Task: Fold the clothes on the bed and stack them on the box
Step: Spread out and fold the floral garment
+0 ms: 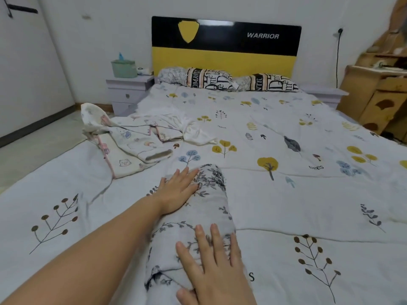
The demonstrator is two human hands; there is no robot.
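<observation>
A pale grey garment with a dark floral print (pixel 209 208) lies folded into a long narrow strip on the bed (pixel 286 133), running away from me. My left hand (pixel 178 191) presses flat on its far left edge with straight fingers. My right hand (pixel 214 267) lies flat on the near end, fingers spread. A heap of cream printed children's clothes (pixel 132 137) lies unfolded at the bed's left side, an arm's length beyond my left hand. No box is in view.
Two pillows (pixel 209 79) lean against the black and yellow headboard (pixel 224 47). A lilac nightstand (pixel 127 89) with a green tissue box (pixel 123 68) stands at the left. A wooden cabinet (pixel 378 95) stands to the right of the bed.
</observation>
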